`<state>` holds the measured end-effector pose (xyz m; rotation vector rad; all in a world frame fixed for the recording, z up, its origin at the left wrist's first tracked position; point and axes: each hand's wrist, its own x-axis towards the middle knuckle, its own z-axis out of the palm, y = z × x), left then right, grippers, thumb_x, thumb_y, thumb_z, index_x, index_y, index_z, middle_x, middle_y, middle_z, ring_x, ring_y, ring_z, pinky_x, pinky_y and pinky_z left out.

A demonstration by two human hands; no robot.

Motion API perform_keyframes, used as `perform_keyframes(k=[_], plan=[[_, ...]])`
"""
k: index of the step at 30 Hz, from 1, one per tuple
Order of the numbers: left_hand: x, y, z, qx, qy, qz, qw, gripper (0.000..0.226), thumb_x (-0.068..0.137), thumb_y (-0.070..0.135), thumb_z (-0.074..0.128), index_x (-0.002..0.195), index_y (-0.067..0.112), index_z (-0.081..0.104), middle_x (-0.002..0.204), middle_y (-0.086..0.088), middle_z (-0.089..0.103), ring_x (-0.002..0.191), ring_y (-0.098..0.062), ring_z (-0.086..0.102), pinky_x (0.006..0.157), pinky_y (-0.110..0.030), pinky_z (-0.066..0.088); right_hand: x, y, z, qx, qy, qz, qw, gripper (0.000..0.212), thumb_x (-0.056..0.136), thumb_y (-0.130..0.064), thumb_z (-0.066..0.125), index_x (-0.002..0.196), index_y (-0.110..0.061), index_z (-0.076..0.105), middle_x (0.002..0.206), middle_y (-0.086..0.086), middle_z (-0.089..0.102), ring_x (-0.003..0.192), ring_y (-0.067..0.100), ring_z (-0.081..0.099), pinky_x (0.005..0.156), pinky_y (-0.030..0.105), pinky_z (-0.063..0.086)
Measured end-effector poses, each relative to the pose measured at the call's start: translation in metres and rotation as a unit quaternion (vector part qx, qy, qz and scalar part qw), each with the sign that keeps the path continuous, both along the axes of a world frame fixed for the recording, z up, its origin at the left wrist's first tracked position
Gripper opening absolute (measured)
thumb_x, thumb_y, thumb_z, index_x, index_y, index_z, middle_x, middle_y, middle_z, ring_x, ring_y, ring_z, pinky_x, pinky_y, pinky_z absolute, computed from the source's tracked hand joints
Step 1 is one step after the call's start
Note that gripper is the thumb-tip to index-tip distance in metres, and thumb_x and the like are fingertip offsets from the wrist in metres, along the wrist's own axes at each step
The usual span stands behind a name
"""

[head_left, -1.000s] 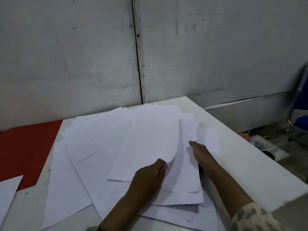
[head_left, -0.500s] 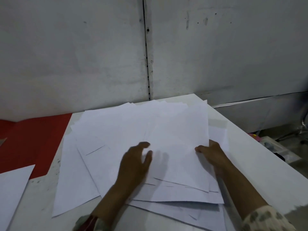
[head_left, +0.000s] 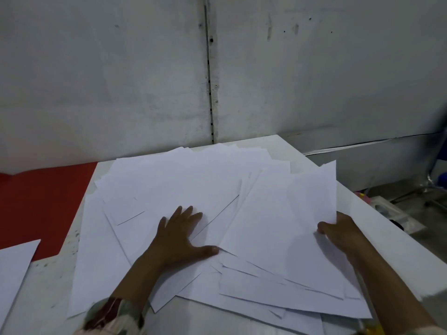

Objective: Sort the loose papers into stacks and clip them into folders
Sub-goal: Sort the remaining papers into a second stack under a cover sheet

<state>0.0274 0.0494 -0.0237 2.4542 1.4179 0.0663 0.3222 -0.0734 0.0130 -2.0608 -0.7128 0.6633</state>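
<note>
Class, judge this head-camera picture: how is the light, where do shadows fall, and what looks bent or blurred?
Head view: dim, even light, no glare; a soft shadow under the raised sheet near the right hand; the wide lens curves the wall seam; the floor clutter at right is blurry.

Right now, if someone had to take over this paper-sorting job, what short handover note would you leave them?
Left hand: flat, fingers spread, pressing on the loose white papers spread over the white table.
Right hand: pinching the right edge of a few sheets, lifted and fanned over the pile.
One separate sheet lies at the left, partly over the red surface.
Done: no neat stacks visible; sheets overlap at mixed angles.
Left: square the papers into stacks and clip them into folders. No folder or clip is in view.
</note>
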Motion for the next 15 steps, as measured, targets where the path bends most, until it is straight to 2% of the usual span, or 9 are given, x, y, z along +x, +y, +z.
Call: perform_keyframes(k=[3,6,8,10,11,12,13,14,15], plan=[[0.001,0.008,0.001,0.032,0.012,0.033,0.999,0.140,0.027,0.101,0.009,0.147,0.028,0.013,0.158,0.004,0.002,0.146,-0.019,-0.004,0.117,-0.045,0.007,-0.002,-0.003,0.002,-0.003,-0.007,-0.001,1.000,0.033,0.087,0.006,0.050,0.119,0.009,0.052,0.100,0.012,0.051,0.086,0.022,0.041,0.078,0.031,0.034],[0.004,0.008,0.006,0.065,0.045,0.047,0.996,0.113,0.051,0.082,0.010,0.146,0.021,0.018,0.157,-0.002,0.013,0.144,-0.025,0.013,0.112,-0.040,0.024,-0.004,-0.002,0.002,-0.002,-0.008,0.002,1.000,0.033,0.086,0.006,0.051,0.119,0.008,0.052,0.109,0.018,0.057,0.087,0.022,0.043,0.079,0.032,0.036],[0.006,0.009,0.010,0.099,0.062,0.037,0.992,0.105,0.055,0.071,0.002,0.141,0.016,0.027,0.145,-0.004,0.036,0.129,-0.023,0.040,0.098,-0.035,0.039,-0.006,-0.001,0.003,0.001,-0.005,0.002,1.000,0.034,0.087,0.005,0.051,0.121,0.008,0.052,0.118,0.020,0.057,0.088,0.022,0.042,0.078,0.030,0.034],[0.010,0.008,0.013,0.175,0.068,0.009,0.982,0.092,0.059,0.068,0.012,0.124,0.013,0.046,0.116,-0.002,0.059,0.097,-0.020,0.062,0.071,-0.028,0.046,-0.007,0.000,0.003,0.000,-0.001,0.001,1.000,0.034,0.088,0.004,0.051,0.121,0.008,0.051,0.109,0.016,0.055,0.088,0.022,0.041,0.080,0.032,0.035],[0.011,0.008,0.013,0.206,0.076,-0.009,0.976,0.072,0.062,0.065,0.036,0.105,0.011,0.057,0.091,-0.002,0.066,0.071,-0.018,0.066,0.053,-0.023,0.040,-0.007,0.000,0.003,0.000,-0.001,0.001,1.000,0.034,0.088,0.003,0.051,0.121,0.008,0.051,0.103,0.012,0.052,0.088,0.021,0.040,0.083,0.034,0.037],[0.012,0.007,0.016,0.210,0.093,-0.032,0.973,0.051,0.052,0.053,0.067,0.080,0.011,0.062,0.064,-0.001,0.063,0.045,-0.017,0.059,0.040,-0.017,0.024,-0.008,0.000,0.004,-0.001,-0.001,0.002,1.000,0.033,0.088,0.003,0.051,0.121,0.007,0.051,0.100,0.010,0.049,0.087,0.021,0.041,0.085,0.036,0.038],[0.014,0.008,0.015,0.227,0.097,-0.040,0.968,0.043,0.035,0.034,0.085,0.060,0.012,0.058,0.044,0.001,0.053,0.027,-0.016,0.047,0.040,-0.012,0.008,-0.007,-0.001,0.003,-0.001,-0.001,0.002,1.000,0.032,0.088,0.003,0.051,0.120,0.007,0.052,0.099,0.009,0.049,0.087,0.021,0.041,0.085,0.036,0.038],[0.015,0.013,0.007,0.241,0.094,-0.037,0.965,0.044,0.023,0.019,0.088,0.049,0.013,0.053,0.034,0.003,0.044,0.020,-0.015,0.038,0.047,-0.008,0.000,-0.007,-0.001,0.003,0.001,0.000,0.003,1.000,0.032,0.088,0.003,0.051,0.119,0.007,0.052,0.100,0.010,0.051,0.087,0.022,0.042,0.083,0.034,0.037],[0.015,0.015,0.004,0.265,0.085,-0.034,0.960,0.046,0.020,0.009,0.088,0.045,0.013,0.050,0.029,0.003,0.040,0.017,-0.014,0.034,0.051,-0.006,-0.001,-0.006,-0.001,0.002,0.005,0.003,0.003,1.000,0.031,0.088,0.003,0.051,0.119,0.007,0.052,0.101,0.010,0.051,0.088,0.022,0.041,0.081,0.032,0.035]])
